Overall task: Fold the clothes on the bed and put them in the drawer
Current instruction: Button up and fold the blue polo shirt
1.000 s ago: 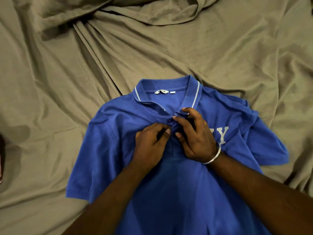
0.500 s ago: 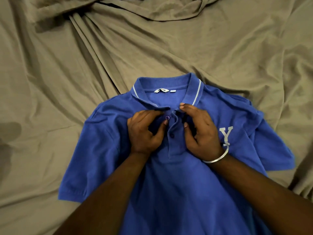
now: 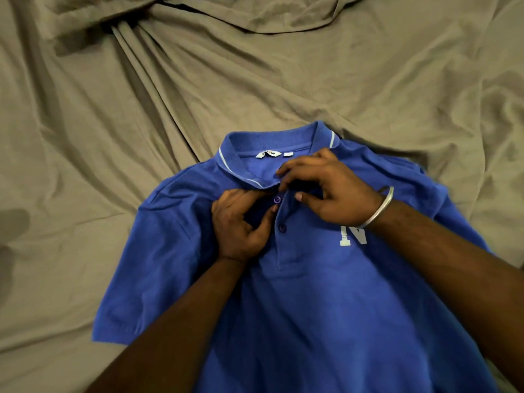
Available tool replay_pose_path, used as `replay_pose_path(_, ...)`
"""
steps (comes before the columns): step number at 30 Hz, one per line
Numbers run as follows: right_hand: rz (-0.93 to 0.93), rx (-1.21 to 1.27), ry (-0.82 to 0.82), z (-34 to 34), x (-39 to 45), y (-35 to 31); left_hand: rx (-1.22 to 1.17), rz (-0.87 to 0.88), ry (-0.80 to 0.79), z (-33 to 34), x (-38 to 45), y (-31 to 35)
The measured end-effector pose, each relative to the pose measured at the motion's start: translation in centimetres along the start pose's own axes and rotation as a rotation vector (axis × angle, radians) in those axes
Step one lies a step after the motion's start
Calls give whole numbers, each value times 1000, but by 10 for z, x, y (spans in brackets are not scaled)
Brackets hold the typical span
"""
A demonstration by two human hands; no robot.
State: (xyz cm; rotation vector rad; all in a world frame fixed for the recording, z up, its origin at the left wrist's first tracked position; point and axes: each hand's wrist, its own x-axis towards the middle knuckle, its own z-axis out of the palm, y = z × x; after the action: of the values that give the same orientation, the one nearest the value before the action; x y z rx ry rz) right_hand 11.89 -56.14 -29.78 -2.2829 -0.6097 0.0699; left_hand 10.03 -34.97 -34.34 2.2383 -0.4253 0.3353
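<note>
Rumpled olive-brown bedsheet (image 3: 141, 123) fills view; dim, soft light.

Blue polo shirt (image 3: 312, 307) face-up, flat on the rumpled bed, collar away, placket partly buttoned.

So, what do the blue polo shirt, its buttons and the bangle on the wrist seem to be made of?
Blue polo shirt: probably knit cotton, matte; the collar looks ribbed.
Buttons: likely plastic, purple, slightly glossy rim.
Bangle: seemingly metal, silver, with a bright shine.

left hand (image 3: 238, 225) fingers curled, pinching; right hand (image 3: 331, 191) likewise
</note>
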Motion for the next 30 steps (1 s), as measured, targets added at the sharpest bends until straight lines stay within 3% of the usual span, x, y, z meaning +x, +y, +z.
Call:
replay_pose_path(7,27,-112,-101,-9,17,-4,24,1,17,1,-1,0)
replay_pose_path(15,-81,-125,73,8,-2,-12,24,8,27,3,-1,-2)
replay_pose_path(21,-129,-123,395,41,-20,-4,3,23,30,4,-1,-3)
replay_pose_path(30,-167,-215,377,46,-22,-4,-102,-88,-80,-5,6,4)
